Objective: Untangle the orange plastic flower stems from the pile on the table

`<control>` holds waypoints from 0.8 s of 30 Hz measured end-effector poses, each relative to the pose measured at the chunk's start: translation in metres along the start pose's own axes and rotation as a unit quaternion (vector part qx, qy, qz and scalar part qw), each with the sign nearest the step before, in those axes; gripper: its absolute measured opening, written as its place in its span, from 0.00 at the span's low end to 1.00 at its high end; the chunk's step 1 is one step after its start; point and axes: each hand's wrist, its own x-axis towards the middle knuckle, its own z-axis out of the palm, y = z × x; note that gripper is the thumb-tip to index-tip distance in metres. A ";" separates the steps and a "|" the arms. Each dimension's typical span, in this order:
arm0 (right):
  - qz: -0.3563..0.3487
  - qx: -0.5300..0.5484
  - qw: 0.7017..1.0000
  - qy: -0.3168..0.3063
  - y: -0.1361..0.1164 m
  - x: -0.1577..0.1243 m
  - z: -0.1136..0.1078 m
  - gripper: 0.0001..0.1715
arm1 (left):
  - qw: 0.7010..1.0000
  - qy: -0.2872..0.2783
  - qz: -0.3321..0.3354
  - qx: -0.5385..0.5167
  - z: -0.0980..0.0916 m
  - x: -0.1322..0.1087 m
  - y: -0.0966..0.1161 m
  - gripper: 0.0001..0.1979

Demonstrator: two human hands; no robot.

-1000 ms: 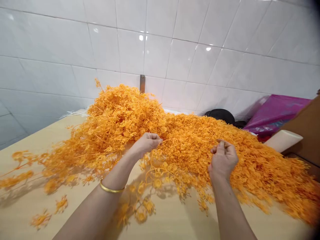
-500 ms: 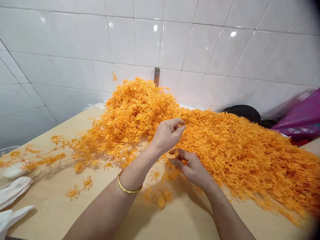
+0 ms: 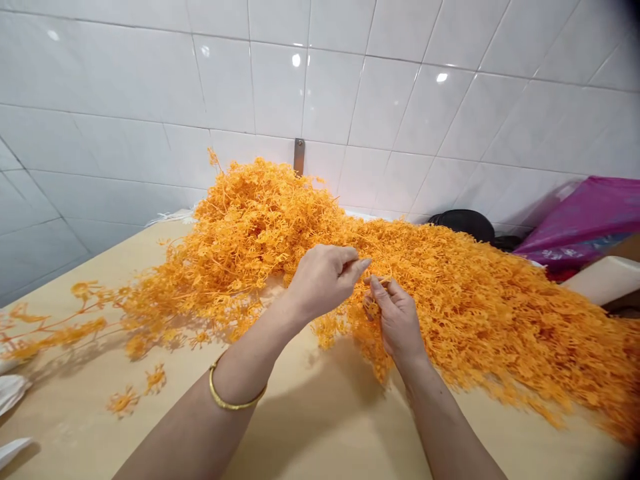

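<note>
A big heap of orange plastic flower sprigs (image 3: 450, 293) covers the back and right of a pale wooden table (image 3: 320, 427). My left hand (image 3: 325, 277), with a gold bangle (image 3: 235, 400) on its wrist, is closed in a pinch on a thin orange sprig (image 3: 373, 297) at the front of the heap. My right hand (image 3: 397, 317) is just right of it, fingers pinched on the same sprig, and a cluster of orange flowers hangs below it. The two hands almost touch at the fingertips.
Loose orange flowers (image 3: 125, 400) and stems (image 3: 55, 330) lie scattered at the left. White pieces (image 3: 10, 393) sit at the left edge. A white tiled wall (image 3: 320, 87) backs the table. A black object (image 3: 463, 223), a purple bag (image 3: 580, 223) and a white roll (image 3: 600, 280) stand at the right.
My right hand moved from the right, dipped toward the table, then rose to meet my left hand at the heap's front. The view swung left, then slightly back.
</note>
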 end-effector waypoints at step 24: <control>0.117 0.241 0.961 0.072 -0.002 0.012 -0.011 0.16 | 0.946 -0.215 -0.169 0.172 0.034 -0.008 -0.053 0.17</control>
